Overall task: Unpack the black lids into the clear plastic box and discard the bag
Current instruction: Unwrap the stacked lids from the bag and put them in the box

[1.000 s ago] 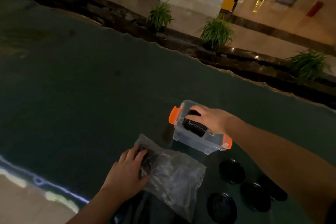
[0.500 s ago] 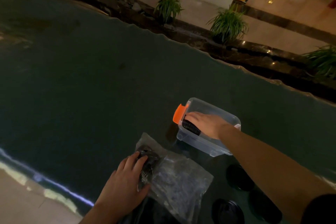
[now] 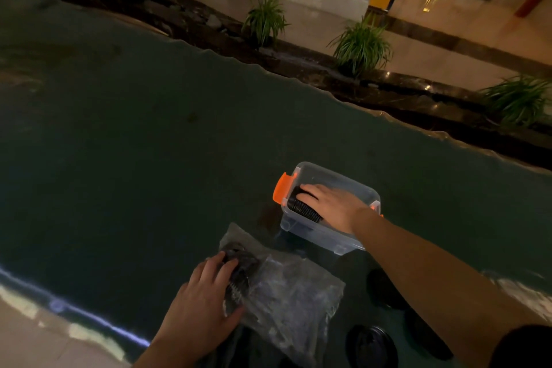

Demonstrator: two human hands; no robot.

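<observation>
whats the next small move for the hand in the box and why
Probably let go of the stack of black lids and draw the right hand out. The stack already lies inside the clear plastic box with that hand on top of it, while the left hand rests on the bag, where more lids seem to remain, and loose lids sit on the table.

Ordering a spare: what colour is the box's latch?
Orange latch on the clear box; head view.
</observation>
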